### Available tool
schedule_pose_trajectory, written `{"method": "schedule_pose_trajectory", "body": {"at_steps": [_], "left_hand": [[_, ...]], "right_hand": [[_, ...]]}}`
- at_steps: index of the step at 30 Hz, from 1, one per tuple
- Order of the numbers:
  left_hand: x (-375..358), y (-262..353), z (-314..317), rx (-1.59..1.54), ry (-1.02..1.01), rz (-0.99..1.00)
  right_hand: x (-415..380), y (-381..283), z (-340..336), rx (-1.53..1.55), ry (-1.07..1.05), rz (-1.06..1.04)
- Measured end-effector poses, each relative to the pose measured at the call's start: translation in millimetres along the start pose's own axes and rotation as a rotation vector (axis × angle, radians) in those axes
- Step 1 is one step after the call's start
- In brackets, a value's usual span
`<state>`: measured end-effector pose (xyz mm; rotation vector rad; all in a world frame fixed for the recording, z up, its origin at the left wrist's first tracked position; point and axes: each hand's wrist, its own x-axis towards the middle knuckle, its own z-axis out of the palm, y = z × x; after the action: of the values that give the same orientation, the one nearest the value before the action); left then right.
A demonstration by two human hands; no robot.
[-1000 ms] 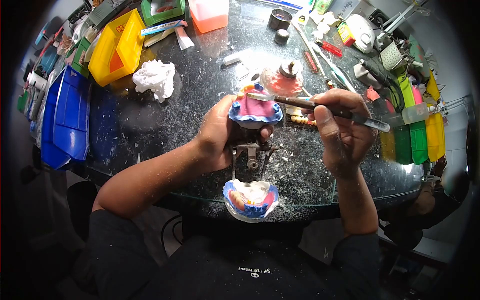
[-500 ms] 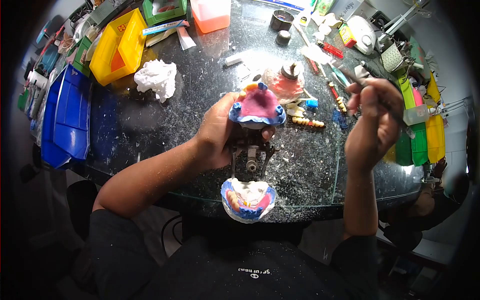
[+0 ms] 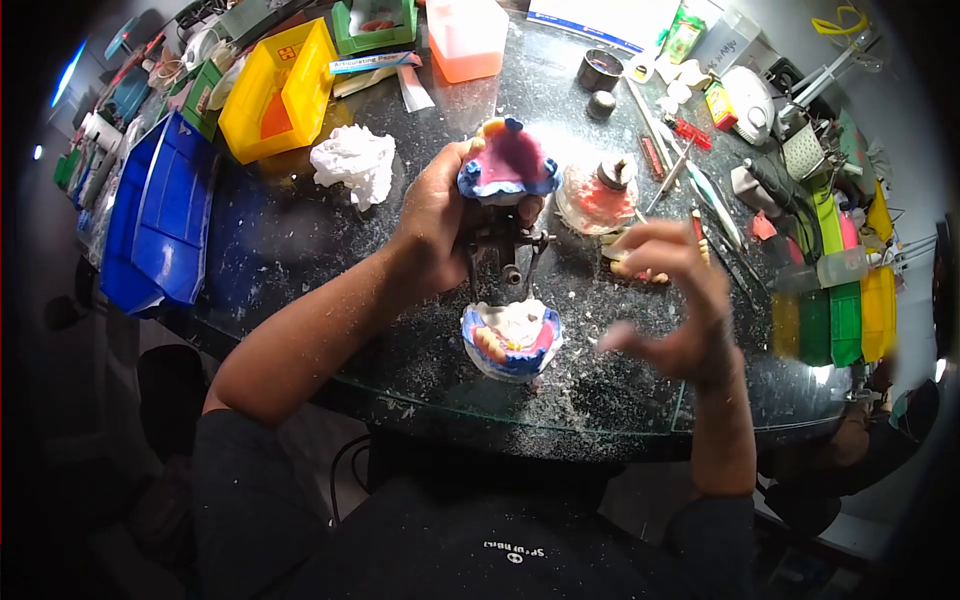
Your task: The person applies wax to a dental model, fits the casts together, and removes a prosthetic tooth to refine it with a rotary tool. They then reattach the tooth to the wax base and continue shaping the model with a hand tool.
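Observation:
My left hand [image 3: 435, 210] is closed around the upper part of a dental articulator [image 3: 512, 245]. Its upper cast [image 3: 510, 165] is turned up, showing a pink wax plate, blue wax along the rim and a few teeth at one side. Nearer to me, the lower cast [image 3: 513, 340] carries blue and pink wax and a row of teeth. My right hand [image 3: 690, 300], smeared a little by motion, is open, thumb and fingers apart with nothing between them. It hovers right of the articulator, partly covering a strip of denture teeth [image 3: 655, 277].
Behind the articulator stands another pink-and-white cast [image 3: 597, 195]. Slim hand tools [image 3: 715, 205] lie at the right. Crumpled white tissue [image 3: 355, 165], a yellow bin [image 3: 275, 90] and a blue bin [image 3: 157, 215] are at the left. White debris covers the bench. Another person sits far right.
My right hand has let go of a thin dark tool and moved left and down, its fingers spreading. The view has shifted; my left hand still holds the articulator.

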<state>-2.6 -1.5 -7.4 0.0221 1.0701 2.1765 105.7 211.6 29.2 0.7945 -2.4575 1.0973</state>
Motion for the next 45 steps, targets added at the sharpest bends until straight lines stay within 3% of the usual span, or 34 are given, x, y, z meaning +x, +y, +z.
{"method": "schedule_pose_trajectory", "body": {"at_steps": [2,6,9,11,14,18,20,22,35,45], "left_hand": [[3,-1,-6,-0.046,-0.048,0.024],[4,1,-3,-0.066,0.013,0.077],[-6,5,3,0.294,-0.191,0.393],[-3,8,1,0.260,-0.273,0.309],[-5,14,-1,0.452,-0.366,0.255],[-4,17,-2,0.763,-0.441,0.328],[-9,12,1,0.919,-0.394,0.485],[-3,12,-2,0.718,-0.424,0.299],[-6,15,2,0.749,-0.415,0.261],[3,21,-9,0.752,-0.526,0.281]], "right_hand": [[0,-12,18,0.008,-0.134,-0.058],[-2,-12,34,-0.144,0.020,-0.152],[0,-15,31,-0.145,0.146,-0.119],[2,-12,26,-0.091,0.178,-0.095],[2,-8,29,0.014,0.252,-0.079],[-1,-6,30,0.101,0.279,-0.040],[-2,-6,29,0.110,0.284,-0.030],[-1,-7,28,0.076,0.278,-0.038],[-2,-5,29,0.050,0.277,-0.040],[-4,-3,31,0.032,0.237,-0.058]]}}
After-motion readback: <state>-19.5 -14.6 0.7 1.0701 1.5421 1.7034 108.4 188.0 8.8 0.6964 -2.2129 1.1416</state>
